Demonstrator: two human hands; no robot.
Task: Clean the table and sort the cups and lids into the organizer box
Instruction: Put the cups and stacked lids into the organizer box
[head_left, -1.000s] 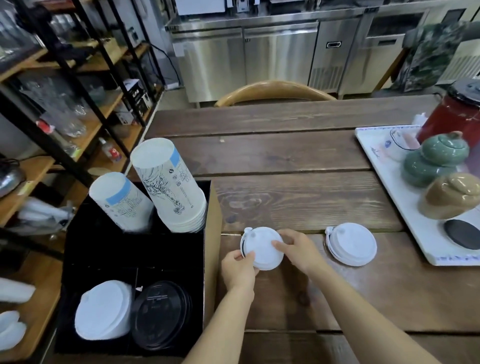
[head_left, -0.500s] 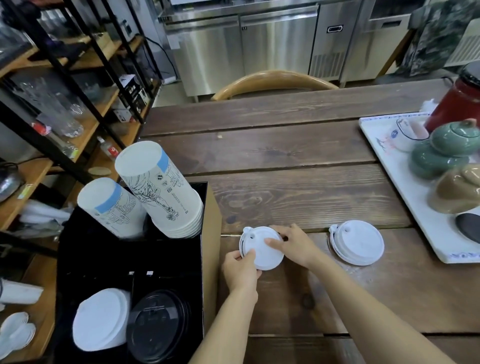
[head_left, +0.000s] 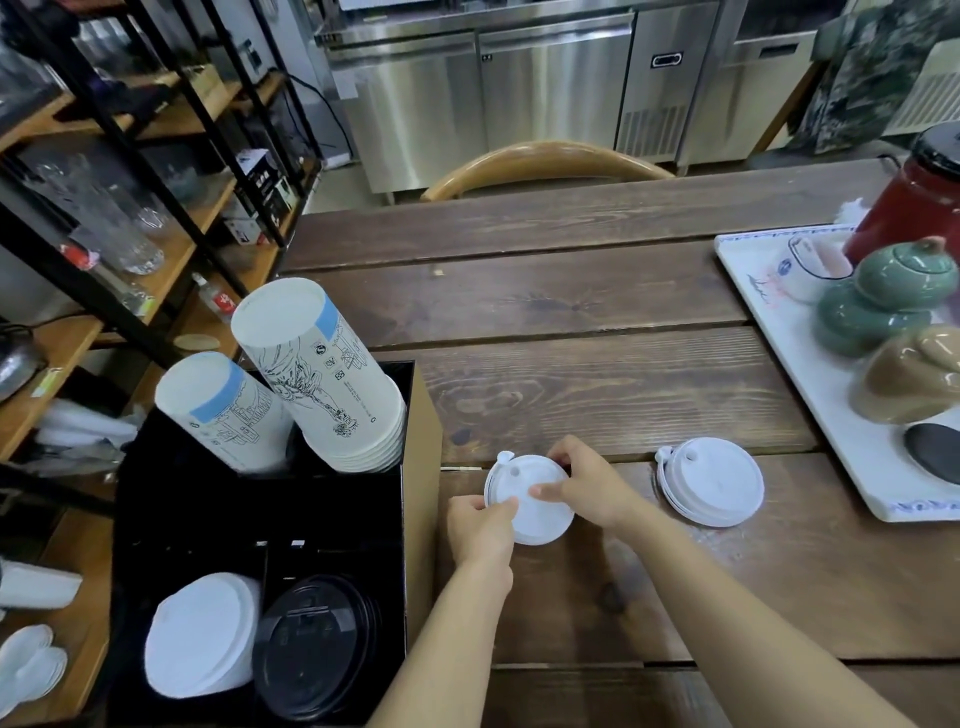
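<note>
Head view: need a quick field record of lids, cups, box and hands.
held: white lid stack, on table, pinched by left hand and right hand
loose: second white lid stack, on table, right of hands
box: organizer box, left table edge
box rear: two upside-down cup stacks
box front: white lids, black lids

white lids (head_left: 535, 506) beside organizer box (head_left: 421, 499)

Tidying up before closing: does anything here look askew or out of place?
Two stacks of white lids are outside the organizer box: one held by both hands, another loose on the table. The cup stacks in the box lean left instead of standing upright.
</note>
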